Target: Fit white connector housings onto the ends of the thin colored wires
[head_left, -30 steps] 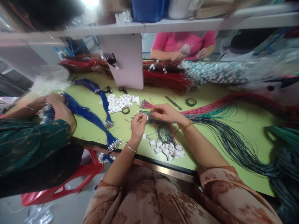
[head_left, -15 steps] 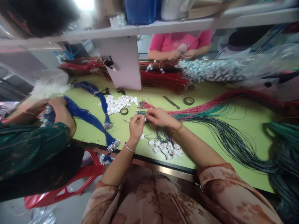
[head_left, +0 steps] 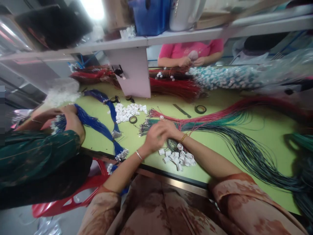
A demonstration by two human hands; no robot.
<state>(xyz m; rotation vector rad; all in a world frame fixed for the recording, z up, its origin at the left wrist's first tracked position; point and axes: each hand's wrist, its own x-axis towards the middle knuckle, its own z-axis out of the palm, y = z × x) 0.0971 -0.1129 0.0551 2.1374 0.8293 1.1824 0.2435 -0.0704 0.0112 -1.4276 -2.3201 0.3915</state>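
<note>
My left hand (head_left: 154, 137) is blurred and meets my right hand (head_left: 170, 128) over the wires; its fingers cannot be made out. The right hand has its fingers bent inward, partly covered by the left, and what they hold is hidden. Just beyond its knuckles shows a small white piece (head_left: 161, 117). Beneath and beside the hands lie bundles of red wires (head_left: 207, 116), green wires (head_left: 222, 121) and dark wires (head_left: 234, 140), with metal-tipped ends at the left. Nearer me is a pile of white connectors (head_left: 176, 158) with thin wires behind it.
Loose white connectors (head_left: 127, 112) lie left of the wire ends, near a black tape roll (head_left: 133, 119). Beyond the wires are a dark flat blade (head_left: 181, 110) and another tape roll (head_left: 200, 109). A co-worker's arms (head_left: 73, 122) handle blue wires (head_left: 94, 124) at left. A shelf (head_left: 207, 35) spans above.
My left hand has moved right and toward me, from the wire ends to against my right hand. The right hand has shifted slightly right. The view has tilted up a little.
</note>
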